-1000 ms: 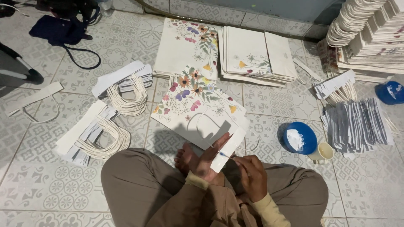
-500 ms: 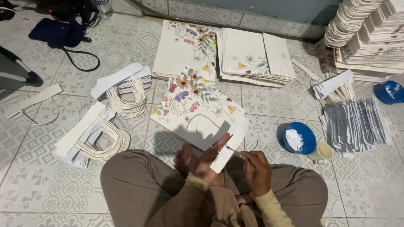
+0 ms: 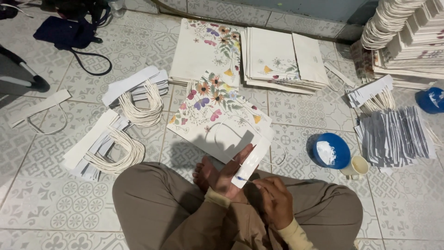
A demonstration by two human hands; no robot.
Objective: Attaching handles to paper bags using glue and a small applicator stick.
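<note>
I sit cross-legged on a tiled floor. My left hand (image 3: 227, 175) lies flat under a white card strip (image 3: 252, 162) with a cord handle and holds it up over my lap. My right hand (image 3: 274, 200) is closed on a thin stick with a blue tip that touches the strip's lower end. A floral paper bag (image 3: 212, 115) lies flat on the floor just beyond my feet. To my right stand a blue bowl of white paste (image 3: 330, 151) and a small cream cup (image 3: 354, 166).
Two heaps of white strips with cord handles (image 3: 115, 150) lie at my left. Flat floral bags (image 3: 208, 48) and folded bags (image 3: 282, 60) are stacked ahead. Grey strips (image 3: 395, 136) are spread at right, below a tall pile of finished bags (image 3: 407, 37). A dark bag (image 3: 64, 32) lies far left.
My right hand has drawn the blue-tipped stick down the strip, from its upper part to its lower end, and moved closer to my body. The left hand keeps holding the strip.
</note>
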